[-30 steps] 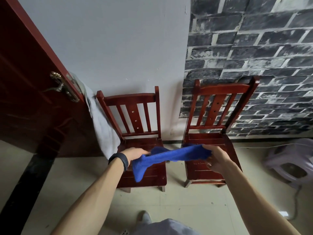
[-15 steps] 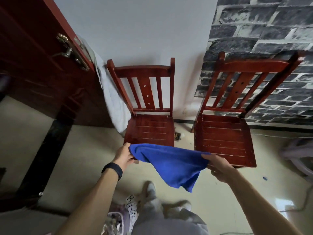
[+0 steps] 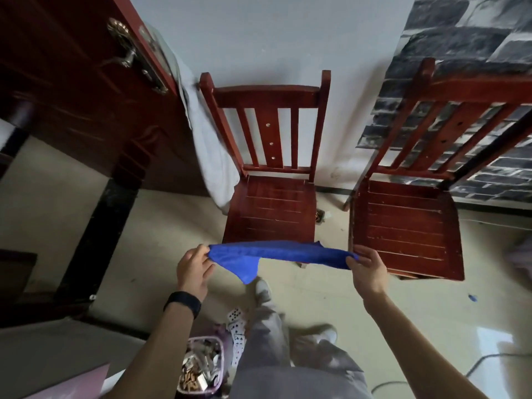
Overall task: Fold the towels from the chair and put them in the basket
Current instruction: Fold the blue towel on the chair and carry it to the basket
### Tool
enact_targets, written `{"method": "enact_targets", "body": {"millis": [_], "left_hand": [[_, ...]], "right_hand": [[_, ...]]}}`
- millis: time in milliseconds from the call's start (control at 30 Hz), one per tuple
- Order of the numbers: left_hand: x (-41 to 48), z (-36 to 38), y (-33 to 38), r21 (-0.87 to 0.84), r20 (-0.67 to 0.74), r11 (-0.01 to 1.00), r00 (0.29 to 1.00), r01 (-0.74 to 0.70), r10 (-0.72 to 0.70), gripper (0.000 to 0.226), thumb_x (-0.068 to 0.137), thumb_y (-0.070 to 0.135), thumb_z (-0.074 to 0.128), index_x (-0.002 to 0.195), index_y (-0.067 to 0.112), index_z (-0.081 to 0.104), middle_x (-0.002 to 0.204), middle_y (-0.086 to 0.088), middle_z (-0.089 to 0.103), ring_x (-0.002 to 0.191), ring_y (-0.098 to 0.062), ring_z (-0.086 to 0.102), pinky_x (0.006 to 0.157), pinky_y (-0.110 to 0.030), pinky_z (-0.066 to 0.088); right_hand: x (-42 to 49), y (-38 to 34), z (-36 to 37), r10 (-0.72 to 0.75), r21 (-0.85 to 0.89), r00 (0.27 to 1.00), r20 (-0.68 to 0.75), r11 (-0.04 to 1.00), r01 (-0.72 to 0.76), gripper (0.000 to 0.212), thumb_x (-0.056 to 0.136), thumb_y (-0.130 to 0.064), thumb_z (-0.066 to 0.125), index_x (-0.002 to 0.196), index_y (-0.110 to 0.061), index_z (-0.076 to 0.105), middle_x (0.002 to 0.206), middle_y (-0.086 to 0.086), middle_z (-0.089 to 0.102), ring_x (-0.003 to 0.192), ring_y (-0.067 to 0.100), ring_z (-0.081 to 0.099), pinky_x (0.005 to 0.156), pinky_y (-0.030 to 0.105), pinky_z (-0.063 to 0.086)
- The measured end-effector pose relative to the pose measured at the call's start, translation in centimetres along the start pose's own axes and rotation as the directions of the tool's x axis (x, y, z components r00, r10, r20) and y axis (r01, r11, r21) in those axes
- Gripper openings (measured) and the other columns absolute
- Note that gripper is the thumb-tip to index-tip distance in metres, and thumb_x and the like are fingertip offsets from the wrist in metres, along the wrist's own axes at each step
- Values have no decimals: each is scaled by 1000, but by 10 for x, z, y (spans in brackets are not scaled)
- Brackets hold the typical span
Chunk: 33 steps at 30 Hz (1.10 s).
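Note:
A blue towel (image 3: 276, 251) is stretched flat in the air between my hands, in front of two red wooden chairs. My left hand (image 3: 194, 269) pinches its left end and my right hand (image 3: 367, 269) pinches its right end. One loose corner hangs down below the left part. The left chair (image 3: 270, 208) and the right chair (image 3: 403, 226) have bare seats. A pale grey towel (image 3: 210, 151) hangs between the door and the left chair's back.
A dark red door (image 3: 72, 90) with a metal handle stands open at the left. A small container of odds and ends (image 3: 201, 364) and playing cards (image 3: 237, 326) lie on the floor by my feet. A brick-pattern wall is behind the right chair.
The view has tilted further down. The towel, sagging half a second ago, is now pulled taut and nearly level between my hands, held a little apart from the chairs.

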State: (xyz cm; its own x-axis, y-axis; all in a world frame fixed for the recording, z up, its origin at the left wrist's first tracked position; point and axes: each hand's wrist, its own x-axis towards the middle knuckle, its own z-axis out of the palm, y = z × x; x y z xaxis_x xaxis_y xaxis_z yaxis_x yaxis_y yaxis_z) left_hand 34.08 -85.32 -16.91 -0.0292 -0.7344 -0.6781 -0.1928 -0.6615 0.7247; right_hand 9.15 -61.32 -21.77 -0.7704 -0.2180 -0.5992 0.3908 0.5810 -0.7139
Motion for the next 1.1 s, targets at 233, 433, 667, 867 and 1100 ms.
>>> {"method": "enact_targets", "body": {"millis": [233, 433, 667, 867, 1100], "left_hand": [[68, -20, 11, 77, -181, 994, 981, 79, -64, 23, 81, 3, 51, 62, 16, 49, 61, -2, 44, 59, -17, 39, 49, -22, 35], [158, 17, 38, 204, -145, 978, 989, 29, 1, 12, 81, 6, 65, 73, 15, 65, 68, -6, 58, 58, -15, 51, 55, -25, 40], [289, 101, 46, 304, 2, 948, 995, -93, 97, 23, 77, -1, 70, 69, 21, 66, 59, 2, 64, 50, -10, 60, 51, -20, 47], [367, 170, 37, 253, 29, 965, 998, -66, 61, 18, 87, 4, 61, 80, 21, 59, 76, -2, 63, 53, -10, 59, 49, -22, 43], [422, 172, 9, 370, 285, 926, 941, 68, -183, 23, 92, 18, 48, 107, 36, 50, 95, -1, 63, 81, -13, 59, 66, -26, 46]], "right_hand": [[13, 6, 49, -56, -293, 998, 26, 954, 61, 10, 90, -22, 68, 98, -29, 70, 90, -7, 75, 73, 15, 68, 59, 27, 44], [85, -35, 106, 11, -293, 999, -42, 956, -23, 11, 88, -23, 69, 89, -33, 65, 87, -6, 71, 86, 21, 63, 81, 31, 47], [229, -34, 183, 151, -180, 986, -74, 970, -162, 26, 73, -35, 56, 88, -53, 65, 91, -13, 72, 91, 21, 68, 78, 51, 60], [301, -48, 228, 141, -126, 982, -124, 980, -156, 33, 81, -18, 54, 105, -33, 70, 97, 0, 74, 83, 20, 69, 61, 25, 51], [341, -34, 237, 129, -57, 988, 80, 990, -125, 50, 81, -18, 67, 125, -38, 53, 95, -3, 63, 75, 15, 63, 67, 29, 51]]}}
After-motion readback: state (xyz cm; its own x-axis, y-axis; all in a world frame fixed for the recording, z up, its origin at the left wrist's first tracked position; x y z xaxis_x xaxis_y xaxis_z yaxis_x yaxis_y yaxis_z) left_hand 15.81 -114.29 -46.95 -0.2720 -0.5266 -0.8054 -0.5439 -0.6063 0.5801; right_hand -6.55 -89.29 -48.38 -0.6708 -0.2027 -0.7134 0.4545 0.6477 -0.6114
